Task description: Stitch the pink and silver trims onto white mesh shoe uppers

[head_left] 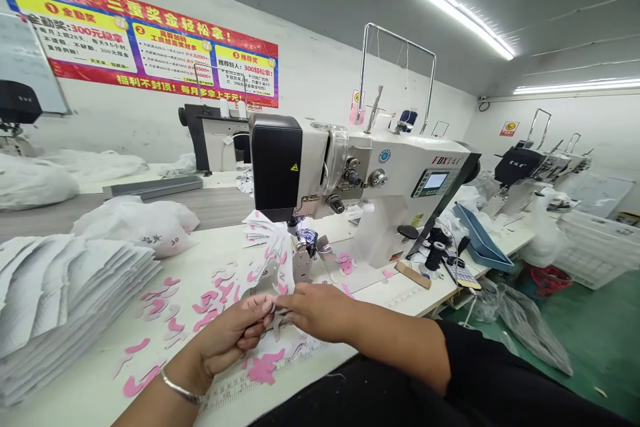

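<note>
My left hand, a bangle at its wrist, is closed in a pinch with thumb and forefinger together. The tips of my right hand meet it, fingers bent and closed. What lies between them is small and mostly hidden. Just beyond, a chain of white and pink cut pieces hangs down from the needle area of a post-bed sewing machine. Pink curved pieces lie scattered left of my hands, and a pink cluster sits below them on the table's printed ruler.
Tall stacks of white sheet pieces fill the table's left side, with a tied white bag behind. At right are a brown strip, dark thread spools, a blue tray and a white crate.
</note>
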The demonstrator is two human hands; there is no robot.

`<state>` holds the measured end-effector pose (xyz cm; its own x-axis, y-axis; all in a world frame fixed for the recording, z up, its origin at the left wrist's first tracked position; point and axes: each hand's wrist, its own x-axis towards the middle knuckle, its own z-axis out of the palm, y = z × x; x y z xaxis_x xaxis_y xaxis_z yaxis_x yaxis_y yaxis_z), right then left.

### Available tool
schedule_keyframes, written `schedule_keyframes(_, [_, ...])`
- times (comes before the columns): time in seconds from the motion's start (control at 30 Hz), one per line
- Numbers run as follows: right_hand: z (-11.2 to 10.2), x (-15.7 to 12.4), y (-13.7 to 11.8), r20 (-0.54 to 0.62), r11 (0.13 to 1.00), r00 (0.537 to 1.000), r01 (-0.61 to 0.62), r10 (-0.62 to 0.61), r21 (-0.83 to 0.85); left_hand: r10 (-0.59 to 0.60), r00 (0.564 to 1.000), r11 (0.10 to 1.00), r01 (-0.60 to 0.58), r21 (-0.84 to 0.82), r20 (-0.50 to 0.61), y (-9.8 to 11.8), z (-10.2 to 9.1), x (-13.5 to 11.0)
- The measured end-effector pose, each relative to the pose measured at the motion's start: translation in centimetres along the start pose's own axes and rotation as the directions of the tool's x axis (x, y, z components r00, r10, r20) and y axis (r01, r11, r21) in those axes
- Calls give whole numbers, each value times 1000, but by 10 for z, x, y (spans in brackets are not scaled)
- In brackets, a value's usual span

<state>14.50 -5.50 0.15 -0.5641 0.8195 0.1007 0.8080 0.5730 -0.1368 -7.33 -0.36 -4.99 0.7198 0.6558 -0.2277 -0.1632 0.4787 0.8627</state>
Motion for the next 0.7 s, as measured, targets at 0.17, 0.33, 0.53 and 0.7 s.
schedule_keyframes(0.17, [-47, -25, 47, -516, 914, 788, -137, 335, 383, -13, 999, 1000, 12, -15, -38, 1, -6, 1])
schedule_keyframes(0.33, [-110, -48, 104, -777, 832, 302, -129, 552, 540, -19, 997, 1000, 17, -18, -79, -1, -11, 4])
schedule_keyframes(0.53, [-120, -40, 115, -840, 894, 307, -107, 447, 436, 0, 991, 1000, -1, -10, -133, -3, -17, 10])
schedule_keyframes(0.7, [-112, -38, 99, -841, 968, 485, -44, 238, 248, -22, 985, 999, 17, -36, -169, -5, -20, 9])
